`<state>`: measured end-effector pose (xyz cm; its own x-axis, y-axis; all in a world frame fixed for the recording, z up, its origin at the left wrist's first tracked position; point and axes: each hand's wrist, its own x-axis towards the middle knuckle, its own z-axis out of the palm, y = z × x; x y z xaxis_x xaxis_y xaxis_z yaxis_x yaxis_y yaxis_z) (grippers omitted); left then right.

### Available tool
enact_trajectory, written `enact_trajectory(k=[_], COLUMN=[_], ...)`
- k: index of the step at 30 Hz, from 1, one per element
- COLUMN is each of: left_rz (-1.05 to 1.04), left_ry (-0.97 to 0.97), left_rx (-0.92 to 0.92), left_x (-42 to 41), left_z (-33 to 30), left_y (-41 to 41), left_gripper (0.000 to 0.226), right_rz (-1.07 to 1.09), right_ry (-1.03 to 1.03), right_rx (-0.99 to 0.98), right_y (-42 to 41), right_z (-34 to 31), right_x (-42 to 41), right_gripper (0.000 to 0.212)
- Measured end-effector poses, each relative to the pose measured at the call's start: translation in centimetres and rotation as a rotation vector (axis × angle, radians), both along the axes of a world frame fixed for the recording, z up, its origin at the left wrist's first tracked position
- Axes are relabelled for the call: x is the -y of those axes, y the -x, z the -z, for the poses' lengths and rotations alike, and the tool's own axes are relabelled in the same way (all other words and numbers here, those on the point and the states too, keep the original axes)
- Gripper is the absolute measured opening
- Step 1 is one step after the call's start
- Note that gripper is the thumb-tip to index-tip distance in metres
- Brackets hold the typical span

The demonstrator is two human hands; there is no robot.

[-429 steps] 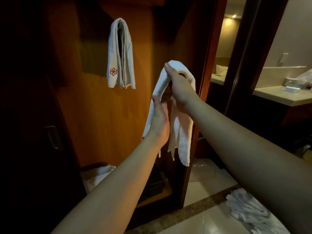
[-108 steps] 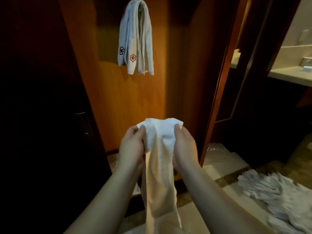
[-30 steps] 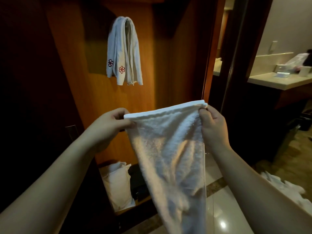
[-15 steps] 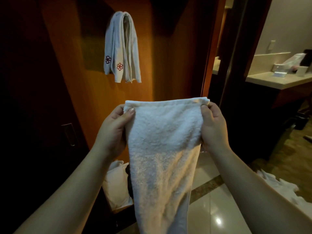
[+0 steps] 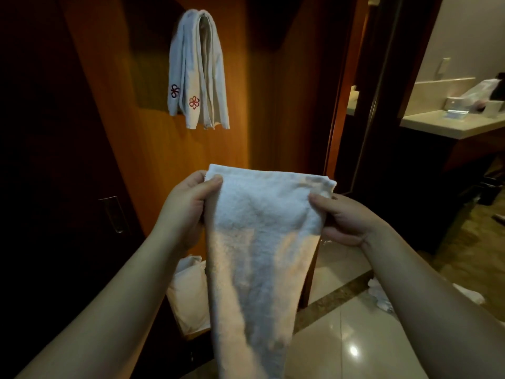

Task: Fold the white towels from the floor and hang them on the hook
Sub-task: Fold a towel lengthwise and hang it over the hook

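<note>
Head view: left hand [image 5: 185, 209] and right hand [image 5: 347, 222] pinch white towel [image 5: 259, 242] top corners, length hanging straight down.

hook: hidden under the hung towels [image 5: 198, 72] at upper centre.
held towel [image 5: 259, 255]: lower end cut off by the bottom edge.
floor towels [image 5: 382, 296]: mostly hidden behind the right forearm.
counter items [image 5: 475, 101]: too blurred to identify.
</note>
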<state>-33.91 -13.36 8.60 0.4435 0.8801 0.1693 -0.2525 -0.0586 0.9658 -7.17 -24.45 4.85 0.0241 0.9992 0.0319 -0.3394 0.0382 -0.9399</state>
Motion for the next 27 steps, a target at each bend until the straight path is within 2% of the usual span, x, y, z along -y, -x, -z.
enact_trajectory(k=[3, 8, 10, 13, 16, 19, 21, 24, 27], left_rz=[-0.072, -0.061, -0.059, -0.169, -0.354, -0.52, -0.55, -0.554, -0.509], left_ry=[-0.07, -0.133, -0.119, -0.063, -0.062, -0.072, -0.028, -0.011, -0.034], left_rx=[-0.077, -0.074, -0.06, -0.017, -0.063, -0.164, -0.143, -0.167, -0.219], left_x=[-0.4, -1.3, -1.5, -1.1, 0.9, 4.3, 6.6, 8.7, 9.6], left_z=[0.6, 2.3, 3.3, 5.0, 7.1, 10.0, 11.4, 12.5, 12.7], left_y=[0.0, 0.1, 0.1, -0.2, -1.2, -2.0, -2.4, -2.8, -2.7], left_gripper=[0.013, 0.007, 0.008, 0.01, 0.015, 0.023, 0.017, 0.014, 0.01], right_rz=[0.109, 0.379, 0.399, 0.409, 0.457, 0.614, 0.702, 0.702, 0.671], right_ry=[-0.012, -0.034, -0.032, -0.02, 0.0, 0.045, 0.092, 0.143, 0.142], right_rx=[0.034, 0.306, 0.392, 0.479, 0.498, 0.583, 0.542, 0.439, 0.474], right_y=[0.4, 1.4, 1.4, 2.4, 4.7, 8.3, 10.6, 12.9, 14.3], right_z=[0.8, 2.8, 3.4, 4.0, 5.0, 7.1, 9.0, 11.2, 11.5], right_x=[-0.9, -2.3, -2.4, -2.5, -1.8, -0.3, 0.8, 1.8, 2.0], right_gripper=[0.052, 0.055, 0.056, 0.059, 0.059, 0.044, 0.043, 0.039, 0.038])
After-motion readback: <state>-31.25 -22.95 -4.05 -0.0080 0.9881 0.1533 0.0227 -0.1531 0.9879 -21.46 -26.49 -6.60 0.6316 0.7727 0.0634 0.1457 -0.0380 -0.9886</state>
